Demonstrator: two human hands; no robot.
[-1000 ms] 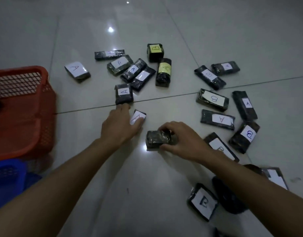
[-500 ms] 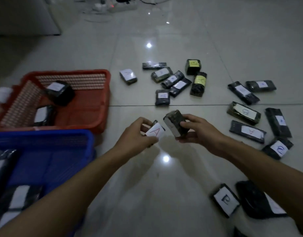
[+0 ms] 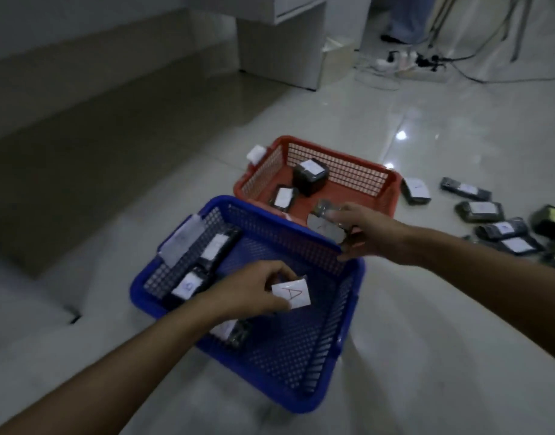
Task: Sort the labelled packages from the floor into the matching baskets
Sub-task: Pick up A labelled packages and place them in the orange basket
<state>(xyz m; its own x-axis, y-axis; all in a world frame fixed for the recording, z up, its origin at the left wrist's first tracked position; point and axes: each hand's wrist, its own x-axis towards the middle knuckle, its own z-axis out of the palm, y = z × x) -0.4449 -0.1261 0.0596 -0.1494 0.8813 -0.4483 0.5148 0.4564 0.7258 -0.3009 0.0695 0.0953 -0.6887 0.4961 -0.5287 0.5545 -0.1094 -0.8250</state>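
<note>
Left hand (image 3: 254,290): grip pinched shut on a package with a white "A" label (image 3: 292,293), held over the middle of the blue basket (image 3: 351,312). Right hand (image 3: 364,227): grip curled shut around a second package (image 3: 325,226), dark wrap, pale label facing down toward the near wall of the red basket (image 3: 392,186); motion blur, so I can't read that letter for sure.

Blue basket sits near, red basket touching it on the far side. The blue one holds at least three packages along its left wall; one label looks like a "B", hard to say. Red holds two, labels unreadable. Each basket has a white tag on its left rim, also unreadable. More unsorted packages (image 3: 477,208) lie on the floor (image 3: 458,356) to the right.

Risks:
- "A" package is over the blue basket. If blue is the B bin, releasing here mis-sorts it. Looks like it needs to travel on to red.
- Both hands loaded and near the shared rim; wrists could cross or clip the edge, and a package bounces out.
- Low light plus blur: label misread likely.
</note>
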